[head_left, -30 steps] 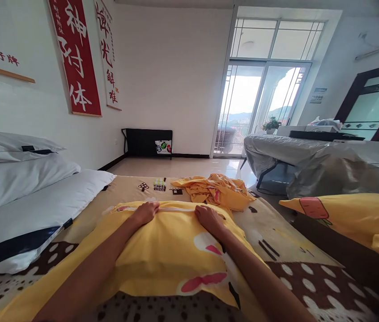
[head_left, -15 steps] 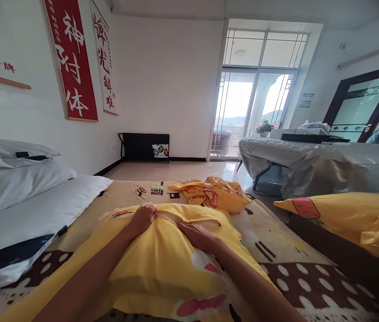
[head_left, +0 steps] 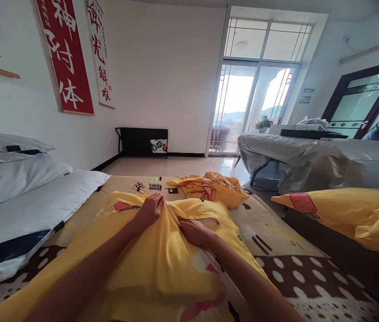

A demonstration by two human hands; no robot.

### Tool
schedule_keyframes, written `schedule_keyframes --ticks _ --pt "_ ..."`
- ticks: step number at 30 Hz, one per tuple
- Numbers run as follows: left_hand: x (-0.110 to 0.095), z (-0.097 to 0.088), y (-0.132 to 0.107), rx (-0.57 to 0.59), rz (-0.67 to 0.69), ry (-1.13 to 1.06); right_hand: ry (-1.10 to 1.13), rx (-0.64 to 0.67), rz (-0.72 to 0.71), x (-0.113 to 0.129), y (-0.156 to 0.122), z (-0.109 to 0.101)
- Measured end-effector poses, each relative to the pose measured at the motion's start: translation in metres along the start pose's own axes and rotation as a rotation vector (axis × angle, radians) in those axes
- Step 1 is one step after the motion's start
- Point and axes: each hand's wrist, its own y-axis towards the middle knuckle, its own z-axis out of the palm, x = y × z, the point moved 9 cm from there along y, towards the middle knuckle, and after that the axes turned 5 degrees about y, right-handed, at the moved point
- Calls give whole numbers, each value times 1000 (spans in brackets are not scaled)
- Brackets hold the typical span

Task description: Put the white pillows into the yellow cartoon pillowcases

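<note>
A yellow pillowcase (head_left: 135,273) with pink and white prints lies on the bed in front of me, a slit-like opening across its far side. My left hand (head_left: 151,210) is closed on the edge of that opening and lifts the cloth into a peak. Just to the right, my right hand (head_left: 196,232) grips the near edge, its fingertips partly hidden in the folds. Creases run from both hands toward me. Whether anything fills the pillowcase I cannot tell.
White pillows (head_left: 58,197) are stacked at the left. Crumpled orange-yellow cloth (head_left: 212,188) lies beyond the pillowcase on the patterned bed cover (head_left: 296,273). Another yellow pillow-shaped piece (head_left: 340,208) is at the right. A plastic-covered table (head_left: 266,145) stands behind it.
My left hand has moved slightly right and up, pulling the cloth's edge into a higher peak. My right hand has pushed a little further into the folds. The view has tilted down slightly.
</note>
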Motion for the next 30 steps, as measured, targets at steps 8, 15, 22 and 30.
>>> schedule_keyframes --ticks 8,15,22,30 --pt "-18 -12 -50 198 205 178 -104 -251 171 -25 -57 -45" --pt "-14 -25 -59 169 30 179 -375 -522 -10 -8 -85 -64" --pt "-26 -33 -62 -36 118 143 -372 -696 193 -34 -109 -81" --pt "-6 -14 -50 -34 0 -141 -298 -508 24 -33 -75 -37"
